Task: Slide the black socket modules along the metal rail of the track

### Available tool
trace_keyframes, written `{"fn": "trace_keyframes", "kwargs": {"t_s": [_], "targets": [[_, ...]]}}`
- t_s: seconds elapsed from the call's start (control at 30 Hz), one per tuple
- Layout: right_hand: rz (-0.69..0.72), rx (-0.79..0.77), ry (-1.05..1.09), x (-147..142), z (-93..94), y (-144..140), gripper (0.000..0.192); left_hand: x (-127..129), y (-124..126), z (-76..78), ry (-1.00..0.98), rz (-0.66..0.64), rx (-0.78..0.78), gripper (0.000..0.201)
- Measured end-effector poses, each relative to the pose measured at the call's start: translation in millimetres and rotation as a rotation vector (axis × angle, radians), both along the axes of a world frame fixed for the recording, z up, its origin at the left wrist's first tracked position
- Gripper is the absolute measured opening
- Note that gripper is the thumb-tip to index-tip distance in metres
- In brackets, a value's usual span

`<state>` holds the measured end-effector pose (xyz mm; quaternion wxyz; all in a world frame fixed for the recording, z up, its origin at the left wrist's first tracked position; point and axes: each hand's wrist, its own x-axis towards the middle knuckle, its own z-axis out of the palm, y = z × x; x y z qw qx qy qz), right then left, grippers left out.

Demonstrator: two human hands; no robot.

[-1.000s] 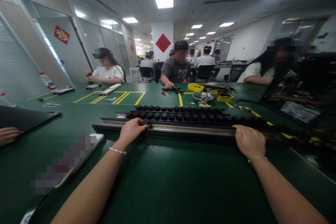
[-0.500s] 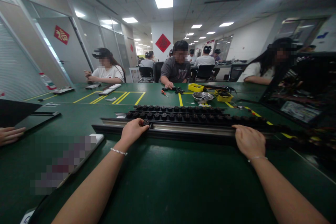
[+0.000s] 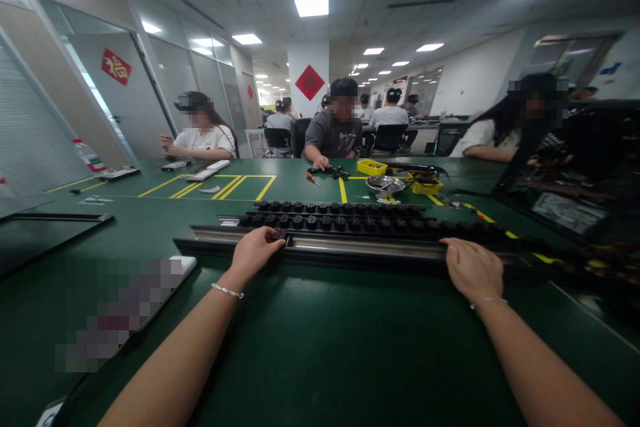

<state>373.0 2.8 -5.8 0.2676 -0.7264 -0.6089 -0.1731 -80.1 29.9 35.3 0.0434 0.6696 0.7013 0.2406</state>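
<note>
A long black metal rail (image 3: 360, 259) with a shiny inner channel lies across the green table in front of me. Near its left part, my left hand (image 3: 253, 252) pinches a small black socket-like module (image 3: 279, 235) that sits at the channel. My right hand (image 3: 474, 270) grips the same rail farther right, thumb on the near side and fingertips over its top edge. Just behind stand rows of black round modules (image 3: 327, 222) set along similar rails. The fingertips of both hands are partly hidden.
Left of me lies a pixelated white-edged power strip (image 3: 186, 265), with a dark frame (image 3: 60, 217) beyond it. Farther back are a metal bowl (image 3: 385, 185), yellow bins (image 3: 373, 167) and an orange-handled tool (image 3: 313, 179). A dark open case (image 3: 565, 167) stands right. Co-workers sit opposite.
My two hands and the rail hold nearly the same place. At the left edge, another person's hand has gone out of view and the dark panel there has lifted or tilted away.
</note>
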Motion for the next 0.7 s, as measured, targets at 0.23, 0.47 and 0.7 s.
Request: {"fn": "trace_keyframes", "kwargs": {"t_s": [0.23, 0.47, 0.7], "targets": [[-0.009, -0.002, 0.010, -1.3, 1.3, -0.9, 0.044, 2.8, -0.1, -4.2, -0.026, -0.040, 0.025, 0.029], [-0.006, -0.017, 0.019, -1.5, 1.8, -1.3, 0.044, 4.3, -0.7, -4.9, -0.038, -0.047, 0.034, 0.029], [-0.013, -0.027, 0.026, -3.5, 4.2, -2.7, 0.044, 5.4, -0.3, -6.3, -0.071, -0.070, 0.025, 0.028]]}}
